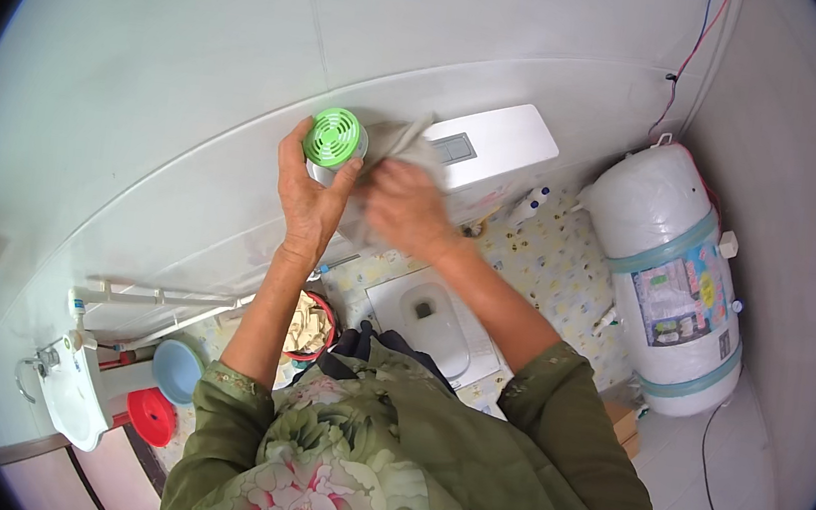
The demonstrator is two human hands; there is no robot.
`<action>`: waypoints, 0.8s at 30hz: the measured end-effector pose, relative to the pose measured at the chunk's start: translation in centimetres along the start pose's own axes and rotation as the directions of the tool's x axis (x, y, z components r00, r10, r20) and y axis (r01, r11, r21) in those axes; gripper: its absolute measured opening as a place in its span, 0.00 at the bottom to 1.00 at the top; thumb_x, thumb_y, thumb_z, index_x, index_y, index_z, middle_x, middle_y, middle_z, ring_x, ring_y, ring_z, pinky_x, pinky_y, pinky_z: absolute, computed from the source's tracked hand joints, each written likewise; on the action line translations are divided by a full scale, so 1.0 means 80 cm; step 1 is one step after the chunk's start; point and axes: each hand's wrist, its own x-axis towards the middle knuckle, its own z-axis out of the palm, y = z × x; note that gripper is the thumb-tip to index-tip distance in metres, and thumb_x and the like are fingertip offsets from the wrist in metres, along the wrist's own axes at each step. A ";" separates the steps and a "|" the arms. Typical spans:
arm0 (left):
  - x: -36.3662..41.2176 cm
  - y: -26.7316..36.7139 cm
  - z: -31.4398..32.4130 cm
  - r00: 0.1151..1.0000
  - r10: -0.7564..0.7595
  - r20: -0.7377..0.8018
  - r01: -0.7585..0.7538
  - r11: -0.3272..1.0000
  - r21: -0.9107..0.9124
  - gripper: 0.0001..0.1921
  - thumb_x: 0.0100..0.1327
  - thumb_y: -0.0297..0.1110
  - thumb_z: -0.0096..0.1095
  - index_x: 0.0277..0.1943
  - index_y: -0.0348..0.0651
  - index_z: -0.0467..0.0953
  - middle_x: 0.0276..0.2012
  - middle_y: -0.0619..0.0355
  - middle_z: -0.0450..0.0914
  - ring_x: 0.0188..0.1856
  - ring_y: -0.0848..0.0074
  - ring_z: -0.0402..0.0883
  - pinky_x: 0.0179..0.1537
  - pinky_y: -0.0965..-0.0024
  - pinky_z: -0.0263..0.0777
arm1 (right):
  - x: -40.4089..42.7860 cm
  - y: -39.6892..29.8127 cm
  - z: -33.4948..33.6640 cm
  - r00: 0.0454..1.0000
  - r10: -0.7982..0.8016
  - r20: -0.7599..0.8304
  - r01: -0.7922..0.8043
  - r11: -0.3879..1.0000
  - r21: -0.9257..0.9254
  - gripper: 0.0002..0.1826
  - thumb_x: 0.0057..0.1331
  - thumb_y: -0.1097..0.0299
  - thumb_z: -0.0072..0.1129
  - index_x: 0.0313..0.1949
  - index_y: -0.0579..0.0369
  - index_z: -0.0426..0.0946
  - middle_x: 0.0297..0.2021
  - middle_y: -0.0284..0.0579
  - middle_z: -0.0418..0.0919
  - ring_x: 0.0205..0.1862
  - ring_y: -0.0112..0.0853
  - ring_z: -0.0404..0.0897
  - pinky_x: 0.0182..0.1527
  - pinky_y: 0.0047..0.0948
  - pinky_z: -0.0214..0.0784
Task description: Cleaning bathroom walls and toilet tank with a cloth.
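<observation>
A small round canister with a slotted green lid [334, 138] is held between the fingers and thumb of my left hand [314, 188], over the left end of a white toilet cistern [508, 134]. My right hand [407, 206], blurred, is on a grey-beige cloth [409, 148] that lies across the cistern top, beside the canister. The cloth partly covers the cistern near its grey push button [454, 148]. How the right fingers grip the cloth is hidden by blur.
Below is a squat toilet [444, 335], with a red bin of crumpled paper [324, 328] to its left. A wrapped water-heater tank [676, 286] stands right, near white bottles [532, 203]. A washbasin [71, 398], a blue basin [176, 372] and a red basin [151, 418] are lower left.
</observation>
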 end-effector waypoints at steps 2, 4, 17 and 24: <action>-0.004 0.000 0.000 0.999 -0.030 0.012 0.030 1.000 0.009 0.37 0.54 0.26 0.74 0.65 0.34 0.62 0.58 0.48 0.70 0.61 0.65 0.71 0.65 0.64 0.64 | -0.012 0.054 -0.039 0.994 0.111 0.015 -0.112 0.993 0.028 0.15 0.52 0.66 0.60 0.41 0.50 0.81 0.43 0.43 0.78 0.53 0.42 0.73 0.57 0.47 0.63; -0.006 0.001 0.002 0.998 -0.059 0.039 0.058 0.998 0.020 0.37 0.53 0.25 0.74 0.65 0.33 0.62 0.58 0.48 0.69 0.61 0.64 0.71 0.66 0.63 0.63 | -0.040 0.115 -0.063 0.968 0.240 -0.078 -0.249 0.959 -0.138 0.13 0.58 0.66 0.56 0.43 0.50 0.81 0.47 0.47 0.78 0.57 0.46 0.72 0.60 0.48 0.61; 0.000 0.003 0.001 0.999 -0.004 -0.046 0.004 1.000 0.006 0.36 0.51 0.30 0.75 0.62 0.33 0.65 0.54 0.45 0.72 0.57 0.57 0.72 0.60 0.61 0.66 | 0.024 -0.046 0.034 0.988 0.154 0.021 -0.155 0.988 0.012 0.17 0.56 0.65 0.59 0.46 0.52 0.80 0.47 0.42 0.78 0.55 0.42 0.72 0.61 0.46 0.59; -0.015 -0.001 0.010 0.998 0.062 0.024 -0.064 0.992 0.112 0.36 0.51 0.30 0.75 0.62 0.34 0.64 0.53 0.44 0.71 0.58 0.54 0.72 0.60 0.60 0.66 | -0.008 0.051 -0.032 0.984 0.138 -0.116 -0.151 0.982 -0.112 0.10 0.56 0.68 0.56 0.38 0.53 0.79 0.37 0.42 0.77 0.47 0.40 0.74 0.50 0.45 0.65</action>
